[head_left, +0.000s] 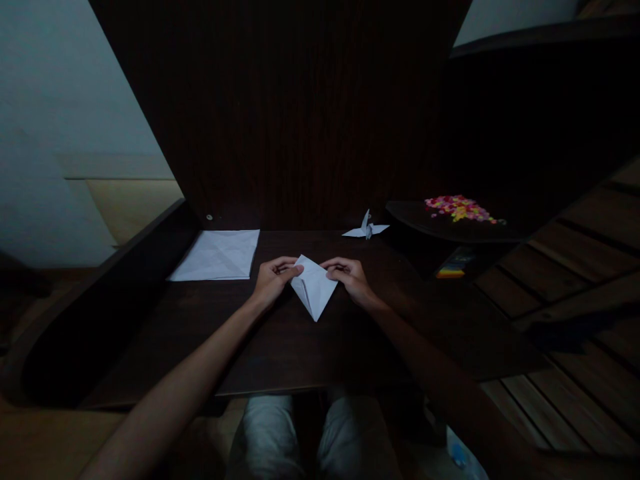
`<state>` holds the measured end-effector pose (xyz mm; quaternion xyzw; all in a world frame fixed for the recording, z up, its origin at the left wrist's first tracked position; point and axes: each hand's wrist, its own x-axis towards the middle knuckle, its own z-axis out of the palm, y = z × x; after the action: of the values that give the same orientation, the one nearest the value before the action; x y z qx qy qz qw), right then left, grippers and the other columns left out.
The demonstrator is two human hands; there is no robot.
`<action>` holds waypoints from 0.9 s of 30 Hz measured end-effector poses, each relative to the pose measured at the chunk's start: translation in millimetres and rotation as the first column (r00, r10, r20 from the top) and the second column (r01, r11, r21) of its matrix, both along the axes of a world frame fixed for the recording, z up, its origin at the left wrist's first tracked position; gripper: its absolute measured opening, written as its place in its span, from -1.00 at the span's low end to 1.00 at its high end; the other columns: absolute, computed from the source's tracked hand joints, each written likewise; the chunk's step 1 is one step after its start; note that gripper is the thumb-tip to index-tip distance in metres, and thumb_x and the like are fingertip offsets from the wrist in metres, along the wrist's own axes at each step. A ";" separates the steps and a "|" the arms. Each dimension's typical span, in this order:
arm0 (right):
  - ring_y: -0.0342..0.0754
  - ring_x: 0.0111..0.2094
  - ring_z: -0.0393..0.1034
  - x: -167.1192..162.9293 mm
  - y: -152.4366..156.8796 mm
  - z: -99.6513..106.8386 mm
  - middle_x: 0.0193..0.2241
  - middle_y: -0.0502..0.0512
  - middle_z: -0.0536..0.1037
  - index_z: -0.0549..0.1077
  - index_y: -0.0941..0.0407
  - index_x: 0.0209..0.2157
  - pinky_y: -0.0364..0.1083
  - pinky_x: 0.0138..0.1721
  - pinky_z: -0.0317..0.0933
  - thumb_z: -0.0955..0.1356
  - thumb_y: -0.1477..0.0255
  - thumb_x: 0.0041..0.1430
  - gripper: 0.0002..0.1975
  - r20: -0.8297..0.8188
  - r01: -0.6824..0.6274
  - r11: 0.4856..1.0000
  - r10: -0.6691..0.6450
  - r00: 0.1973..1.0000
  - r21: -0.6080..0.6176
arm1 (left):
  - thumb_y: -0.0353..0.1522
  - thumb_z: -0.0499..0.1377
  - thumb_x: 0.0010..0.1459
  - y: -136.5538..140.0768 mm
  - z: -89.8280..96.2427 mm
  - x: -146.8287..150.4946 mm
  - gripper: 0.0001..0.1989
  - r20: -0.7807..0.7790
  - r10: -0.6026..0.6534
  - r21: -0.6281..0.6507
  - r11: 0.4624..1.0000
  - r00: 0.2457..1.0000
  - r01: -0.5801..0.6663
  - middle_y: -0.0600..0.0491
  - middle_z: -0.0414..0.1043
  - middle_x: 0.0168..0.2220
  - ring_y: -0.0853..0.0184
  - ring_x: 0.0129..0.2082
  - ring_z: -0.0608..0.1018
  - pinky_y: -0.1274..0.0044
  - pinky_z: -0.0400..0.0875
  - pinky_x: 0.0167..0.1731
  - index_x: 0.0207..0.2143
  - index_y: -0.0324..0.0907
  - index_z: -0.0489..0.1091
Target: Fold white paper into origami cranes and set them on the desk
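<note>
Between my hands is a folded white sheet of paper [320, 287], diamond-shaped, one point toward me and a folded flap on its left half. My left hand [273, 279] pinches its left corner, thumb on top and fingers behind. At the right corner, my right hand [350, 277] holds it the same way, its fingers partly hidden behind the paper. A white folded paper crane [367, 229] stands at the back of the desk, a little right of the hands. To the left lies a stack of white paper sheets [220, 255] with crease lines.
The dark wooden desk [280, 363] has a tall back panel [280, 113] and a raised left side wall [115, 313]. On a rounded shelf [420, 223] at the right sits a pile of small pink, red and yellow pieces [460, 208]. Wooden slats [590, 293] stand farther right.
</note>
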<state>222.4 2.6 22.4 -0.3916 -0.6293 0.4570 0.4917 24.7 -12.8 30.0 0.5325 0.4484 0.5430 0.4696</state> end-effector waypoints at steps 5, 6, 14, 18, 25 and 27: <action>-0.11 -0.46 0.34 -0.8 0.3 1.5 -0.52 -0.01 0.51 0.56 0.10 -0.41 -0.12 -0.39 0.18 0.39 0.43 -0.17 -0.82 -0.025 0.090 0.996 -0.090 0.996 0.018 | -0.26 0.34 -0.18 2.4 -1.5 -0.7 -0.67 0.034 -0.025 -0.026 0.999 0.999 0.025 -0.02 0.56 -0.37 0.26 -0.35 0.54 0.47 0.37 -0.29 -0.33 -0.25 0.51; -0.10 -0.44 0.35 -1.2 0.3 2.0 -0.50 0.01 0.53 0.55 0.10 -0.42 -0.12 -0.39 0.18 0.39 0.43 -0.17 -0.83 -0.032 0.110 0.994 -0.109 0.994 0.014 | -0.27 0.33 -0.18 2.9 -2.2 -1.3 -0.68 0.042 -0.039 -0.033 0.999 0.998 0.041 -0.02 0.55 -0.37 0.27 -0.35 0.54 0.47 0.36 -0.29 -0.32 -0.25 0.50; -0.05 -0.38 0.40 -0.9 5.5 -1.1 -0.41 0.06 0.57 0.53 0.11 -0.46 -0.10 -0.37 0.22 0.35 0.42 -0.11 -0.86 -0.029 0.217 0.976 -0.216 0.976 0.025 | -0.47 0.22 -0.24 5.7 -5.3 -5.9 -0.44 0.041 -0.166 -0.105 0.980 0.985 0.169 0.12 0.43 -0.45 0.36 -0.45 0.47 0.54 0.32 -0.41 -0.06 -0.21 0.34; -0.10 -0.51 0.33 2.2 12.7 -10.3 -0.50 0.03 0.53 0.53 0.12 -0.43 -0.13 -0.48 0.14 0.33 0.40 -0.07 -0.84 0.081 0.205 0.979 -0.206 0.975 0.021 | -0.47 0.20 -0.21 10.6 -12.9 -8.3 -0.38 -0.050 -0.109 -0.037 0.994 0.993 0.107 0.07 0.42 -0.31 0.45 -0.49 0.41 0.55 0.32 -0.41 0.01 -0.18 0.25; -0.05 -0.33 0.34 6.4 15.8 -19.4 -0.32 0.09 0.55 0.56 0.10 -0.36 -0.01 -0.19 0.18 0.34 0.55 -0.05 -0.81 0.510 0.040 0.958 -0.186 0.840 0.284 | -0.45 0.18 -0.11 16.0 -19.8 -18.9 -0.78 -0.597 0.001 0.210 0.965 0.802 0.155 -0.03 0.42 -0.14 0.24 -0.21 0.47 0.41 0.33 -0.18 -0.32 -0.16 0.49; -0.01 -0.22 0.32 7.2 15.3 -20.0 -0.22 0.10 0.55 0.57 0.08 -0.36 0.05 -0.09 0.15 0.34 0.58 -0.03 -0.79 0.561 -0.038 0.937 -0.175 0.809 0.347 | -0.44 0.19 -0.09 16.1 -19.6 -20.6 -0.81 -0.665 -0.004 0.228 0.951 0.747 0.208 -0.05 0.45 -0.16 0.18 -0.17 0.46 0.35 0.30 -0.10 -0.35 -0.16 0.51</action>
<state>229.6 17.9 2.4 -0.4440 -0.8044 0.1799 0.3513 4.1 3.3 10.4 0.7761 0.4696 0.3526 0.2299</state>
